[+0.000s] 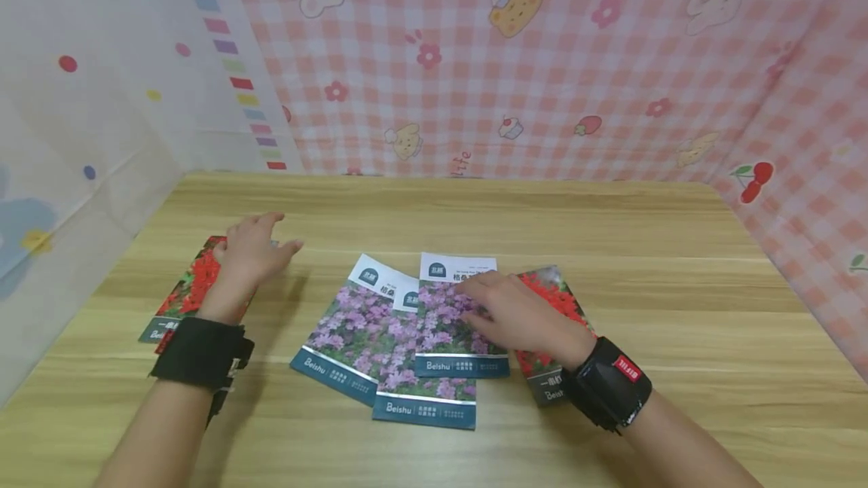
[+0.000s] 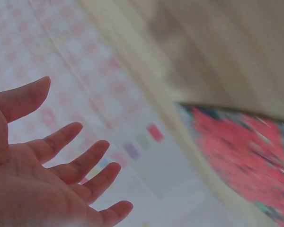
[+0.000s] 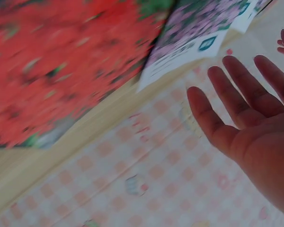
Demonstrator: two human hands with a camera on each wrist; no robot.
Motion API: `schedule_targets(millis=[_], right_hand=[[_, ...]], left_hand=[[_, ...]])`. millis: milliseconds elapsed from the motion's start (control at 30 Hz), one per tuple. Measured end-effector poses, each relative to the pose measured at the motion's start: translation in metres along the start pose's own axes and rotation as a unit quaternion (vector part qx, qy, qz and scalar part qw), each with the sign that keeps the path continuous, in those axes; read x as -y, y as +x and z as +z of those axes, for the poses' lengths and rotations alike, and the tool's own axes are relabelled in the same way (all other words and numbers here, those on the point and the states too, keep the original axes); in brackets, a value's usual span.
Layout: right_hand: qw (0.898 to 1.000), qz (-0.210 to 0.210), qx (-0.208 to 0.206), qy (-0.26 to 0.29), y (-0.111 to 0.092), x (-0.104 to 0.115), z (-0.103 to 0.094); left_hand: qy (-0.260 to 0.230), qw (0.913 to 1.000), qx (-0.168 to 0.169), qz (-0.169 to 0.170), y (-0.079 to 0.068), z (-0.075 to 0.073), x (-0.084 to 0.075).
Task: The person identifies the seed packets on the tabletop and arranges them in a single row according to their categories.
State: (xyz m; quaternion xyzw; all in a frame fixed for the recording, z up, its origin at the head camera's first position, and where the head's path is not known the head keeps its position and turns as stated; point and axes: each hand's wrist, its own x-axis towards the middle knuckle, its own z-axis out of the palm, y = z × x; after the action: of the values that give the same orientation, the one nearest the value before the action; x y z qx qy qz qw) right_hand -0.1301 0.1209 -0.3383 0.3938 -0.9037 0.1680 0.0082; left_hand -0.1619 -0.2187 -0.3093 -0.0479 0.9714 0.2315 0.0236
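My left hand [image 1: 252, 253] hovers with fingers spread over the upper part of a red-flower seed packet [image 1: 193, 285] at the left. In the left wrist view its palm faces the camera, with nothing in the fingers. My right hand [image 1: 522, 316] is over the rightmost of several overlapping purple-flower packets [image 1: 441, 315], its fingers loosely extended and holding nothing. Another purple packet [image 1: 339, 326] lies fanned to the left, and one [image 1: 427, 411] sticks out below. Right of them a second red-flower packet [image 1: 552, 296] lies partly hidden under my right hand and wrist.
The packets lie on a wood-grain table [image 1: 475, 217]. A pink checked cloth [image 1: 461, 96] hangs along its back edge, with a white patterned cloth [image 1: 102, 111] on the left side. Black bands [image 1: 200, 352] are strapped round both wrists.
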Motion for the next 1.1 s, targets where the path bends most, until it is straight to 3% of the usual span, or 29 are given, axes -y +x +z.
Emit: schedule_targets(millis=[200,333,600,767,967,1100], right_hand=[[0.996,0.089,-0.005,-0.002,-0.019,-0.019,-0.01],[0.991,0.129,-0.019,0.0,-0.028,-0.029,-0.015],[0.972,0.235,-0.001,0.005,-0.045,-0.046,-0.024],[0.953,0.299,0.04,0.012,-0.053,-0.053,-0.025],[0.938,0.34,0.062,0.02,-0.062,-0.059,-0.024],[0.926,0.368,0.074,0.034,-0.067,-0.06,-0.024]], left_hand=[[0.043,0.9981,0.015,0.041,-0.001,0.013,-0.049],[0.048,0.9958,0.02,0.076,-0.004,0.025,-0.075],[0.053,0.9858,0.037,0.155,-0.022,0.045,-0.117],[0.062,0.9754,0.044,0.207,-0.039,0.061,-0.136],[0.085,0.9558,0.055,0.276,-0.058,0.081,-0.154],[0.079,0.9431,0.079,0.313,-0.067,0.093,-0.161]])
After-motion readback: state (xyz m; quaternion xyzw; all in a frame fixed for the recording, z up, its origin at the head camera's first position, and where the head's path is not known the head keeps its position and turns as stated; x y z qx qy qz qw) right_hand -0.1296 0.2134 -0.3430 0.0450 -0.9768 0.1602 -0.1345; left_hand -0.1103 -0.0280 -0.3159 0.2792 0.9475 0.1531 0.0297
